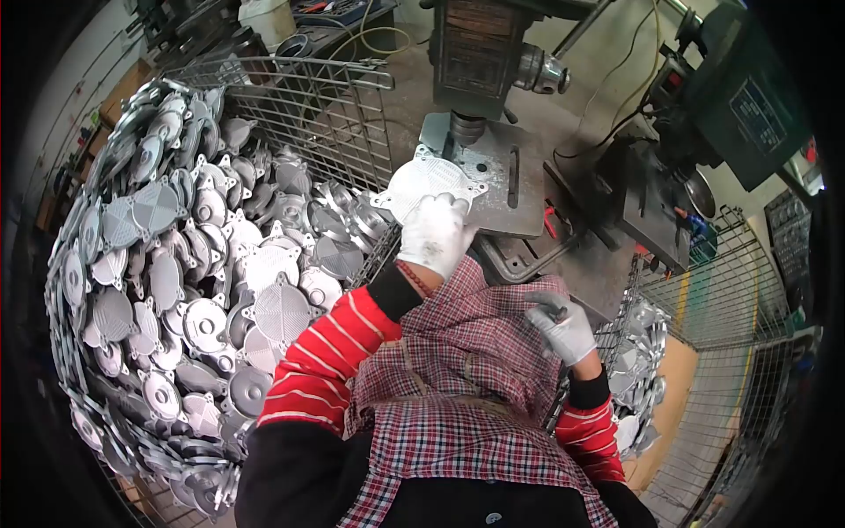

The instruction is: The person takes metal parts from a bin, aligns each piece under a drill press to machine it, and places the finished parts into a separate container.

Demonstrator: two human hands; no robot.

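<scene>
My left hand [436, 236], in a white glove, grips the near edge of a round cast metal cover [429, 183] with small eared lugs. The cover lies over the table [515, 189] of the drill press, beneath and in front of its spindle [466, 128]. My right hand [564, 327], also gloved, is raised beside the checked apron [458, 352], near the front edge of the bench. Its fingers are curled, and a small dark spot shows at them; I cannot make out what they hold.
At left a wire cage [339, 106] is heaped with similar metal covers [207, 323]. More covers [638, 352] lie in another wire basket [735, 299] at right. A second machine [748, 101] stands at back right. A red-handled tool [551, 220] rests on the bench.
</scene>
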